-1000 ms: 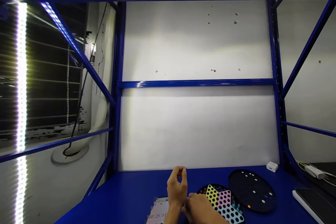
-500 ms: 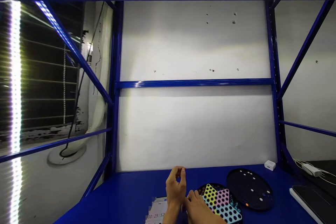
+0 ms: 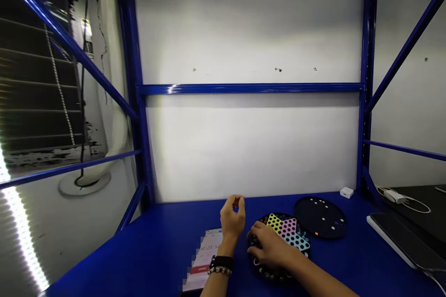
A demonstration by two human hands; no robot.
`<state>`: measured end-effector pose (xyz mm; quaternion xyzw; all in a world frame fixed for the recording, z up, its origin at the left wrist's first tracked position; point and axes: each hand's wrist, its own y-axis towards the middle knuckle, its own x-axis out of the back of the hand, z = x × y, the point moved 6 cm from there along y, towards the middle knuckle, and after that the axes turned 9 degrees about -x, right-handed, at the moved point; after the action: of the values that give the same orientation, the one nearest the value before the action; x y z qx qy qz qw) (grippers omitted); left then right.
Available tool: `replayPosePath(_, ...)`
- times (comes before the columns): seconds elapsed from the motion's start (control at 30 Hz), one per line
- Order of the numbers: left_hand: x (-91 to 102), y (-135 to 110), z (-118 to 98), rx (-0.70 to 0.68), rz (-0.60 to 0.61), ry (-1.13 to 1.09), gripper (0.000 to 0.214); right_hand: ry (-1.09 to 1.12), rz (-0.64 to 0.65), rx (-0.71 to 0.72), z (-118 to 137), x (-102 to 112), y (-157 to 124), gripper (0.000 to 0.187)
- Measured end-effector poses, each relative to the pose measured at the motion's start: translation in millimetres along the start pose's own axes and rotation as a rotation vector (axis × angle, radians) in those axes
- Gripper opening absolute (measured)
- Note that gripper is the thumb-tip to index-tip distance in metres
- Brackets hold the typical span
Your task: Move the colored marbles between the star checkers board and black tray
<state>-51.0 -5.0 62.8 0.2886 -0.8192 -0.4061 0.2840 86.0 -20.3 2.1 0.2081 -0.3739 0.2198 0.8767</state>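
Head camera view: I locate my right hand (image 3: 268, 243) over the left portion of the round game board (image 3: 288, 227), which serves as the reference for all positions below. The fingers are bent downward at the board's left side, with the thumb toward its near edge. The fingertips are partly hidden against the dark surface; I cannot tell whether they grasp a piece.

My left hand (image 3: 232, 216) is raised to the left of the board, apart from it. Its fingers are curled and the thumb tip is close to the fingertips, forming a loop; I cannot tell whether anything is pinched there. A black band (image 3: 226, 262) and a beaded bracelet (image 3: 220, 270) encircle the left wrist.

The board carries a star with yellow, pink and light blue sections, all perforated with dark holes. Left of the board, past my left forearm, lies a timer display (image 3: 205, 260). Behind and to the right of the board is a black round tray (image 3: 310, 222) bearing small white pieces and one orange piece (image 3: 316, 233). Farther behind and right of the board sits a white box (image 3: 346, 192). Well right of the board lies a dark-topped slab (image 3: 407, 241) with a white side.
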Motion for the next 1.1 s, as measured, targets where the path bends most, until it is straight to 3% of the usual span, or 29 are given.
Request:
replayPosePath(0.3,-7.6,-1,-5,0.043,0.101,0.028,0.03,-0.019,0.026,0.065,-1,22,-23,0.038)
replayPosePath(0.37,-11.7,-8,-8,0.068,0.254,0.082,0.029,-0.066,-0.056,0.048,-8,41,-27,0.037)
replayPosePath(0.43,-15.4,-25,-11,0.091,0.486,0.143,0.029,-0.119,-0.177,-0.025,-29,69,-32,0.033)
replayPosePath(0.5,-14.0,-48,-15,0.109,0.694,0.174,0.03,-0.183,-0.278,-0.141,-62,99,-40,0.031)
replayPosePath(0.57,-7.3,-69,-20,0.104,0.808,0.19,0.031,-0.236,-0.325,-0.283,-101,122,-53,0.03)
replayPosePath(0.67,3.4,-86,-26,0.097,0.85,0.217,0.036,-0.185,-0.197,-0.423,-148,132,-69,0.022)
replayPosePath(0.73,7.0,-92,-27,0.093,0.861,0.233,0.04,-0.124,-0.132,-0.438,-160,130,-76,0.018)
replayPosePath(0.93,8.2,-113,-21,-0.017,0.903,0.246,0.058,-0.093,-0.132,-0.408,-148,126,-79,0.016)
replayPosePath(1.1,10.8,-130,-13,-0.049,0.837,0.262,0.065,-0.16,-0.149,-0.522,-152,130,-78,0.014)
